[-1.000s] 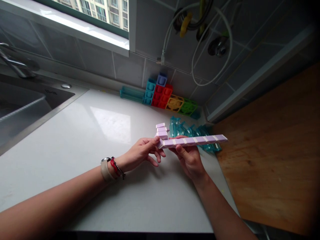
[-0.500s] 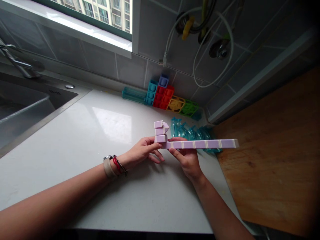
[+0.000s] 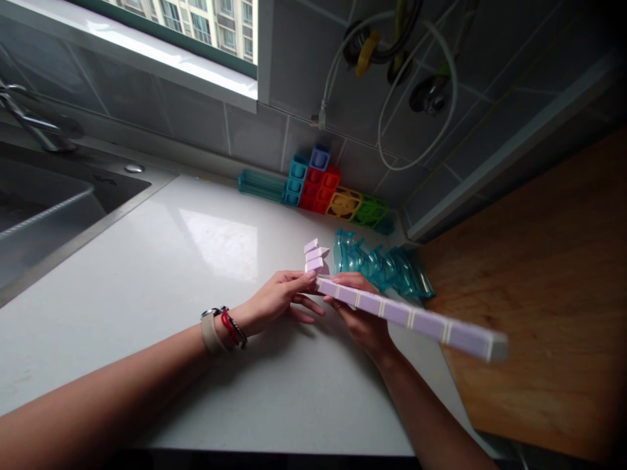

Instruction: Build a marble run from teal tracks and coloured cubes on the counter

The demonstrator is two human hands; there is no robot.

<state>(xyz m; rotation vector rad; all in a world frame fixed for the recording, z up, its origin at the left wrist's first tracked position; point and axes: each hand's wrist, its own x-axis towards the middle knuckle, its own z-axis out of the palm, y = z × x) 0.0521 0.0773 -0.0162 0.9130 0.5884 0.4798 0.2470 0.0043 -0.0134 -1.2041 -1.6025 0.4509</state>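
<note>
Swung toward the wearer since the earlier frame, the long arm of the segmented lilac piece [image 3: 379,305] is gripped by the fingers of the left hand [image 3: 292,292] and right hand [image 3: 360,316].

To your left is the sink [image 3: 44,186], right of the counter [image 3: 127,287] a board [image 3: 539,294]. Blocks [image 3: 321,189] line the wall [image 3: 255,137] behind.

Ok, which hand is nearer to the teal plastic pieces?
Right. The right hand is just in front of the teal plastic pieces; the left hand is farther off, to their left.
</note>
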